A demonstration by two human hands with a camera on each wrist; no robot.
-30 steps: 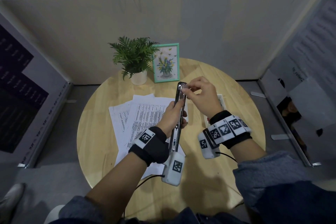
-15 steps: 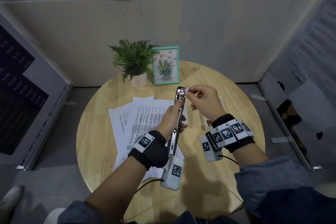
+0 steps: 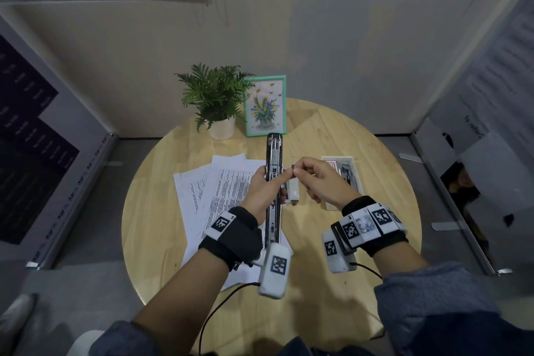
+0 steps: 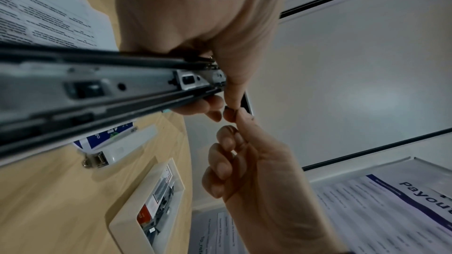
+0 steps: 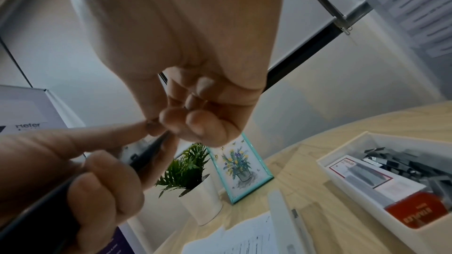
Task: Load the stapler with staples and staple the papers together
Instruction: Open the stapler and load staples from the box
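Opened stapler (image 3: 274, 170) held up over the table (image 3: 332, 136), long axis running near to far, far end tipped toward the potted plant (image 3: 215, 101) and the framed flower picture (image 3: 265, 105). Gripped about its middle by the left hand (image 3: 261, 191), fingers wrapped round the body, metal staple channel (image 4: 137, 82) laid bare and facing up.

Just right of that channel, right hand (image 3: 320, 179) with thumb and forefinger pinching a small strip of staples (image 3: 292, 167), the other fingers curled in; strip close beside the left fingertips, whether touching cannot be told.

Right hand nearer the load, left hand merely steadying. Judged next: strip turned parallel to the channel and carried a short way left, then dropped in legs down; a skewed strip would likely jam on the rail.

Papers (image 3: 213, 185) fanned loose on the table under the left hand, unstapled. White tray (image 3: 357, 179) of spare staples to the right; a small white object (image 3: 294, 192) lying between tray and papers.
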